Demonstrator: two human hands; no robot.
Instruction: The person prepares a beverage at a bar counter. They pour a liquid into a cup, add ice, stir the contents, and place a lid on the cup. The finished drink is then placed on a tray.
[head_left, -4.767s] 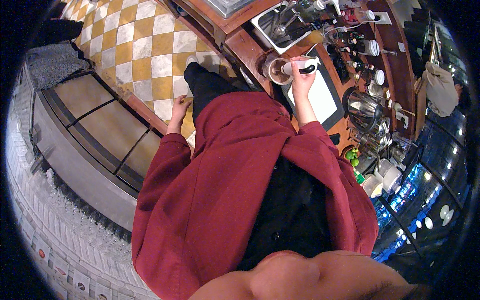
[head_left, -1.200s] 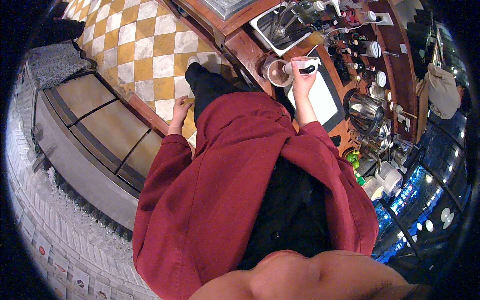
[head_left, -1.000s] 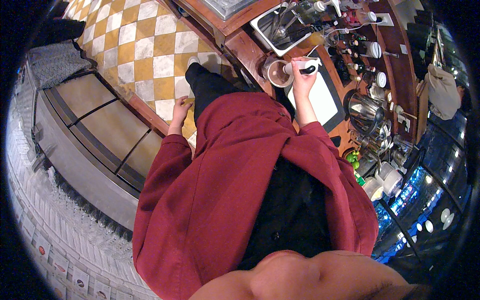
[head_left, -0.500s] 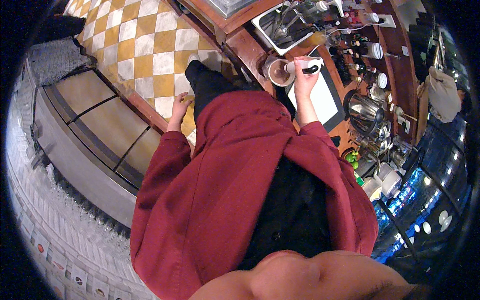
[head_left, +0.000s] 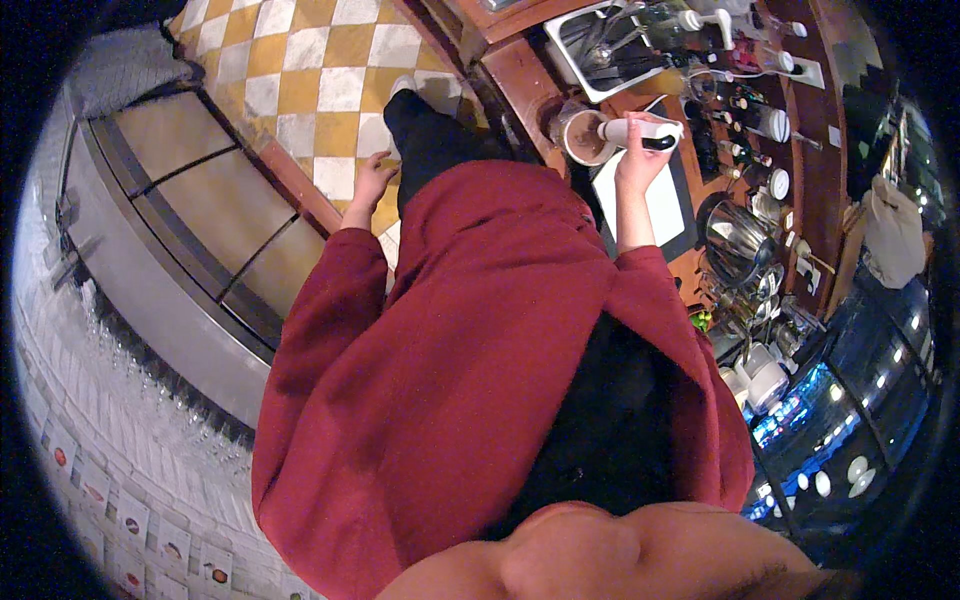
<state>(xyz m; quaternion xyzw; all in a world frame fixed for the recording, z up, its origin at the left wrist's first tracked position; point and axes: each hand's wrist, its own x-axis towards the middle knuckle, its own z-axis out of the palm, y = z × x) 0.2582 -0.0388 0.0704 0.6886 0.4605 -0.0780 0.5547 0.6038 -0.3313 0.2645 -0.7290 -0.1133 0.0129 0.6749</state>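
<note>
My right hand (head_left: 640,172) is wrapped round the white handle of what looks like a hand blender (head_left: 617,131), which has a black part on its end. Its narrower end points into a clear round container (head_left: 585,137) with something brown inside. The container stands at the counter's near edge, beside a white board (head_left: 655,205) on a dark mat. Over at the left, my left hand (head_left: 372,180) hangs above the floor, fingers apart and holding nothing.
Beyond the container sits a white-rimmed tub (head_left: 598,95) of metal utensils. Several bottles and jars line the counter's back, near a round metal vessel (head_left: 738,235). A long metal unit (head_left: 180,290) runs along the left, past the checkered floor (head_left: 300,80).
My view has shifted, so the counter and both hands appear a little farther right. My right hand keeps hold of the hand blender at the container; my left hand still hangs free.
</note>
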